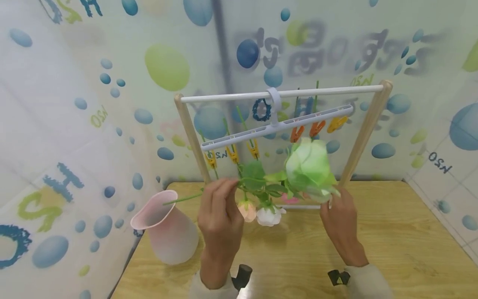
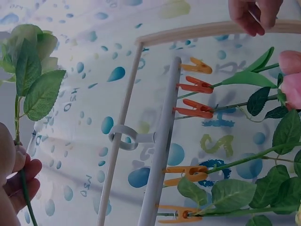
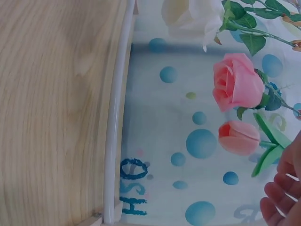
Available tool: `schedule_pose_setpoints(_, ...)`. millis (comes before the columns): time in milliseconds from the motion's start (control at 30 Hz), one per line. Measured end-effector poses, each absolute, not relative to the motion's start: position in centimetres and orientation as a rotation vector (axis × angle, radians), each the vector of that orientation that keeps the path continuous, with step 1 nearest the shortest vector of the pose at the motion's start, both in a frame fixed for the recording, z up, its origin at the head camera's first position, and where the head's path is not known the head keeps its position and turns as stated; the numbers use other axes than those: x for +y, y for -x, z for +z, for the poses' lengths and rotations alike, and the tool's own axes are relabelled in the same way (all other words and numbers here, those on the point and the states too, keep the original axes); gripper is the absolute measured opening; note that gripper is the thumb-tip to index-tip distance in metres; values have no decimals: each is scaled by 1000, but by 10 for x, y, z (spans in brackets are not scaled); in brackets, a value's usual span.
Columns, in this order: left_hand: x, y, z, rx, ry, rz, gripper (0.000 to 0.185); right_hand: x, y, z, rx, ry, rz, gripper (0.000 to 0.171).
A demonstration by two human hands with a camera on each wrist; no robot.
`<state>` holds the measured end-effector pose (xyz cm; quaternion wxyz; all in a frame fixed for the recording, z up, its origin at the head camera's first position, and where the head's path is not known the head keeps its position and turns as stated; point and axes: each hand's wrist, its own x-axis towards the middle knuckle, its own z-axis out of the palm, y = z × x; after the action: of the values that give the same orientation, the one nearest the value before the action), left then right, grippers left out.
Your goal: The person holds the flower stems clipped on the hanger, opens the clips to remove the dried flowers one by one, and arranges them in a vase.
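My left hand (image 1: 220, 207) pinches the green stem of a large pale-green rose (image 1: 308, 166), held sideways in front of the rack. In the left wrist view the same rose (image 2: 35, 66) stands above the pinching fingers. My right hand (image 1: 340, 216) is by the rack's right post, its fingers loosely curled and holding nothing. A pink tulip (image 3: 239, 138) hangs beside it in the right wrist view. Behind the rose, a grey-blue hanger (image 1: 254, 132) tilts from the rack's bar, with flower stems in several orange and yellow clips. The end yellow clip (image 2: 196, 65) has no stem in it.
A pink-and-white vase (image 1: 171, 232) stands on the wooden table (image 1: 284, 257) at left. The rack has wooden posts (image 1: 364, 133) and a white top bar (image 1: 231, 97). A white rose (image 1: 269, 216), a peach flower (image 1: 247, 211) and a pink rose (image 3: 238, 81) hang head down.
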<state>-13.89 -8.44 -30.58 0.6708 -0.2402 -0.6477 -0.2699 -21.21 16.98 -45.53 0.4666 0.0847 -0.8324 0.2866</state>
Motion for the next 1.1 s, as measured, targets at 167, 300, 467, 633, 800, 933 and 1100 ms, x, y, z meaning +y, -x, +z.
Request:
schedule_pose_setpoints(167, -91, 141, -306, -1474, 492, -617, 11, 167, 219, -453, -2063, -196, 830, 23)
schedule_pose_setpoints(300, -100, 146, -311, -1501, 439, -661, 9, 165, 224, -449, -2080, -172, 892, 23)
schedule_pose_setpoints(467, -112, 150, -315, -1499, 361, -686, 9, 161, 230, -442, -2099, -149, 967, 29)
schedule_pose_setpoints(633, -122, 151, -319, -1495, 263, -704, 10, 156, 239, -437, -2111, -132, 1025, 37)
schedule_pose_setpoints(800, -135, 153, -327, -1530, 193, -725, 8, 152, 245, -433, -2113, -147, 1041, 40)
schedule_pose_setpoints(933, -146, 154, -335, -1576, 122, -748, 8, 149, 251, -429, -2114, -166, 1043, 43)
schedule_pose_setpoints(1100, -160, 153, -347, -1648, 29, -773, 9, 147, 259, -425, -2119, -166, 1039, 45)
